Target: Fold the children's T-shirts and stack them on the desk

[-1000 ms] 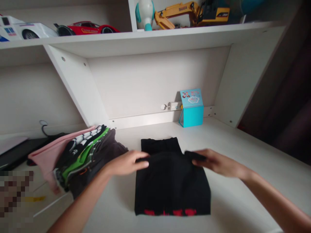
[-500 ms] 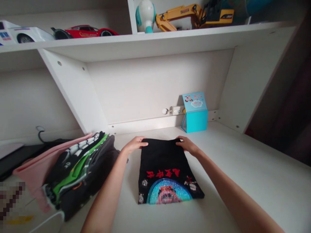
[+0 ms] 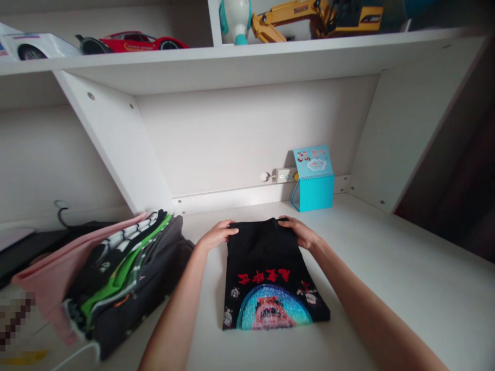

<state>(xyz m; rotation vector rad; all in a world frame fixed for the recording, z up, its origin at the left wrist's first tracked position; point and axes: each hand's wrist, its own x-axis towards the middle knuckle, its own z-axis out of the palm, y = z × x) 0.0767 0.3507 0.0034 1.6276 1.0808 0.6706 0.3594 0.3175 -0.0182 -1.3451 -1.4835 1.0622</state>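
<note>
A folded black garment (image 3: 263, 252), likely a T-shirt, lies on the white desktop (image 3: 390, 268) in front of me. Red characters and a round blue and pink print show on its near half. My left hand (image 3: 218, 234) pinches its far left corner, thumb on top. At the far right corner, my right hand (image 3: 303, 232) grips the cloth between thumb and fingers. A small ridge rises in the far edge beside the right hand. The fingers under the fabric are partly hidden.
Left of my arm lies a stack of folded clothes (image 3: 131, 278), pink, green, black and grey. A blue desk calendar (image 3: 316, 193) stands at the back beside a power strip (image 3: 284, 175). Overhead, a shelf (image 3: 247, 56) carries a red toy car (image 3: 143, 44) and a yellow toy excavator (image 3: 294, 15).
My right hand has shifted slightly inward along the garment's far edge, and the cloth there is now raised in a small peak. The whole view has moved a little.
</note>
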